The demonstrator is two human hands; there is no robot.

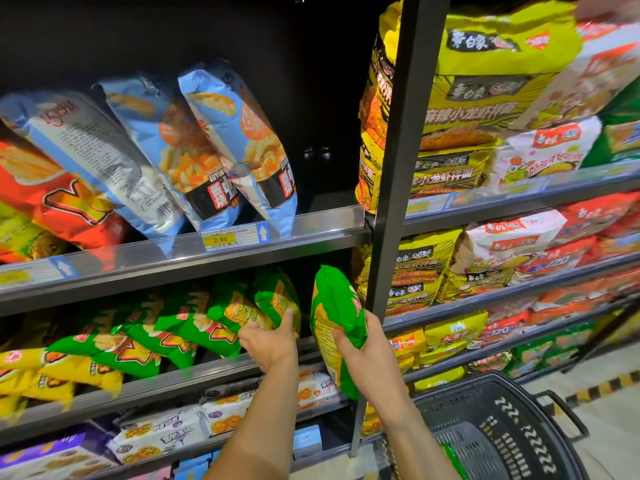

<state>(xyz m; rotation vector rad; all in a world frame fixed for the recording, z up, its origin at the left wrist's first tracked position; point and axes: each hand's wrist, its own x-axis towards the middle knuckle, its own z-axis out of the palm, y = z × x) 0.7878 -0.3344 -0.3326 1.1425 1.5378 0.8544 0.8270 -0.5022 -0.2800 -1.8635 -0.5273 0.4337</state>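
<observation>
On the far left, a red bag leans on the upper shelf, and below it yellow bags lie on the lower shelf. Next on the upper shelf stand three blue bags, all tilted to the left, with a yellow price tag on the rail under them. Under that rail a row of green bags leans to the left.

My left hand is at the right end of this row. Its fingers curl round the lower end of a shelf bag, and the thumb points straight up against the bag just beside it. So this hand grips the shelf bag, which is still on the lower shelf.

My right hand holds another green bag in the air, upright, in front of the gap at the right end of the lower shelf. The fingers wrap round its middle from the right side and squeeze the foil. This bag touches nothing else and is apart from the row.

Just right of it stands a dark post. Behind the post are yellow noodle packs, stacked on several shelves. At the bottom right, under my right forearm, is a dark basket.
</observation>
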